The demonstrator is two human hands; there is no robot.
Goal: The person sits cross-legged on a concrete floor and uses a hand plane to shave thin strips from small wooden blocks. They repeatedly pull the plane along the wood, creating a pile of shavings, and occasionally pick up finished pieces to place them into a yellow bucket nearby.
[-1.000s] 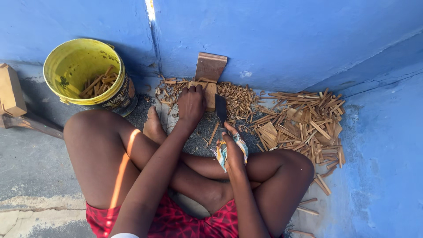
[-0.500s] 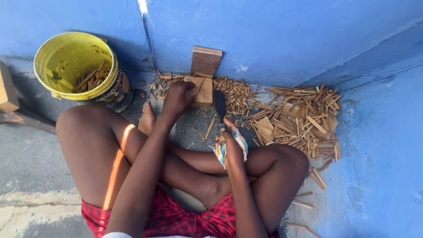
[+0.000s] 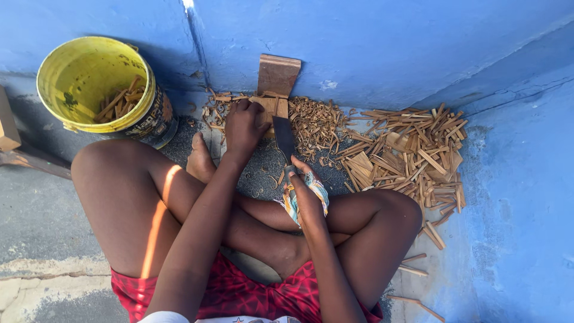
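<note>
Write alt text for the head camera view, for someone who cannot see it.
A person seated cross-legged on the ground steadies a small wooden block with the left hand, while the right hand holds a cloth-wrapped knife against it. Cut wooden sticks lie right; a yellow plastic bucket stands left.

One yellow bucket (image 3: 95, 90), wood sticks inside, too jumbled to count. One broad-bladed knife (image 3: 283, 136). One upright wooden board (image 3: 277, 76) against blue wall. One small wood block (image 3: 267, 107) under left hand (image 3: 244, 124). Two hands: left, right (image 3: 306, 192). One large pile of split wood sticks (image 3: 406, 158), dozens. One heap of wood shavings (image 3: 314, 119).
</note>
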